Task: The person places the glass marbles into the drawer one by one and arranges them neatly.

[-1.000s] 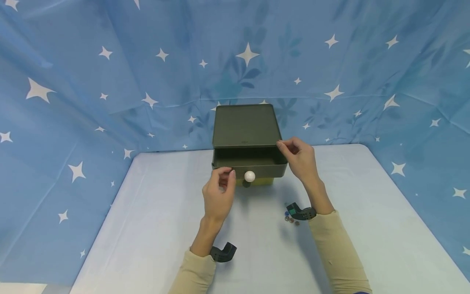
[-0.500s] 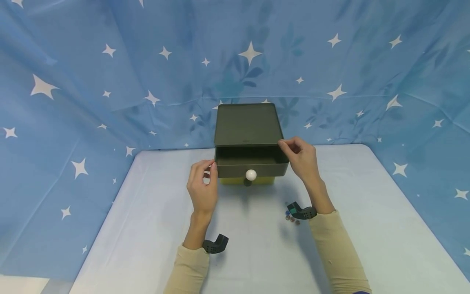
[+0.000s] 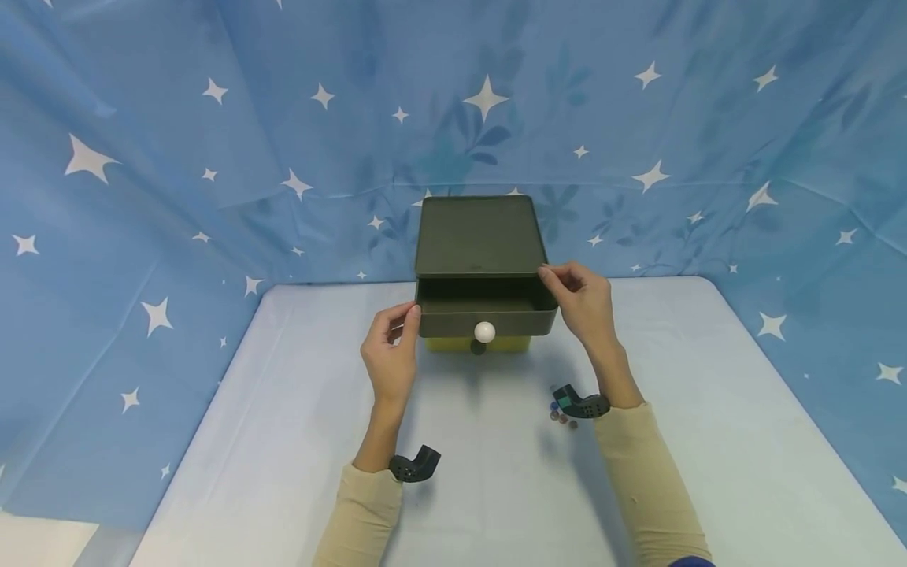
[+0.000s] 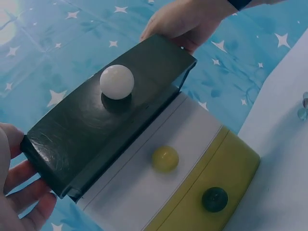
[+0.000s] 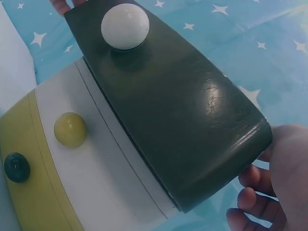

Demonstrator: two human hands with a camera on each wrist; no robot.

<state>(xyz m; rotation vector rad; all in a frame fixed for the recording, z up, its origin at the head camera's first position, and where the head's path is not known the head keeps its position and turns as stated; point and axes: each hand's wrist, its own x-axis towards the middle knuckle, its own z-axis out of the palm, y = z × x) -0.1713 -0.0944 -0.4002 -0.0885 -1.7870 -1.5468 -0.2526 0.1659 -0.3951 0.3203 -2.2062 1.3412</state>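
Observation:
A small cabinet (image 3: 482,236) has its dark green top drawer (image 3: 453,324) pulled out, with a white round knob (image 3: 485,331) on the front. At the drawer's left front corner, my left hand (image 3: 391,354) pinches the edge between thumb and fingers. My right hand (image 3: 584,303) pinches the right side wall near the cabinet body. Both wrist views show fingers around the drawer's ends. Beneath it, the white middle drawer (image 4: 130,168) with a yellow knob (image 4: 165,159) and the yellow bottom drawer (image 4: 240,163) with a dark green knob (image 4: 214,199) are closed.
Several small round pieces (image 3: 563,418), one blue and others brownish, lie on the white table (image 3: 298,409) beside my right wrist. A blue star-patterned curtain (image 3: 319,157) hangs close behind the cabinet and along both sides.
My left hand has moved left from the drawer front near the knob to its left corner and now grips there. The right hand stays at the right side; the drawer remains out.

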